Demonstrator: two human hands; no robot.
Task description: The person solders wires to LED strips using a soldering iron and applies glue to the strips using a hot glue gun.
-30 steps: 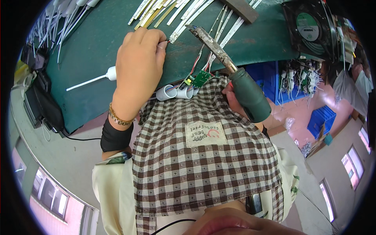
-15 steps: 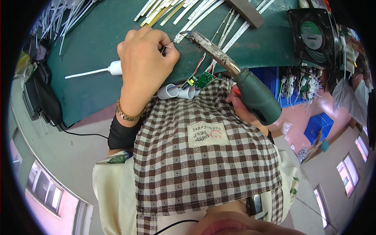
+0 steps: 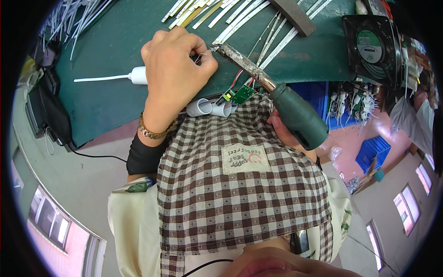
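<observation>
Green handle of the soldering iron [image 3: 296, 108] crosses in front of your right hand [image 3: 282, 130] and hides most of it; can't tell how far those fingers are closed or whether they grip anything. Your left hand [image 3: 177, 74], back up over the bench [image 3: 106, 53], has thumb and forefinger nearly together, pinching thin wires [image 3: 199, 58]; the other fingertips are hidden. Iron's metal tip is just beside that pinch; contact too small to tell. White strips [image 3: 240, 23] run off the top edge, some under a dark bar [image 3: 293, 17]. Your left wrist partly covers a white capped piece [image 3: 138, 75]. Circuit board [image 3: 242, 94] sits by your apron [image 3: 244, 198], beside white tubes [image 3: 199, 107], partly overlapped. Fan [image 3: 371, 48] at right, label unreadable.
</observation>
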